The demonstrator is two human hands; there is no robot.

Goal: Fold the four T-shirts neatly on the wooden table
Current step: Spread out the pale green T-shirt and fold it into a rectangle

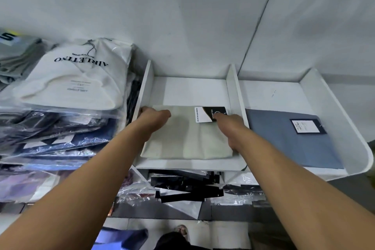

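White wall (182, 16) rises behind a white shelf (233, 87) split into compartments. A folded cream T-shirt (182, 138) lies in the middle compartment, with a card tag (205, 114) at its far right corner. The left hand (154, 117) curls over the shirt's far left corner, gripping it. The right hand (233, 128) lies along the shirt's right edge, forefinger on the tag; whether it grips cannot be told. A folded blue T-shirt (284, 140) lies in the right compartment.

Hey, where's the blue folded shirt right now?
Head view, right side: the blue shirt lies in the right compartment of the white shelf, past the divider from the cream shirt.
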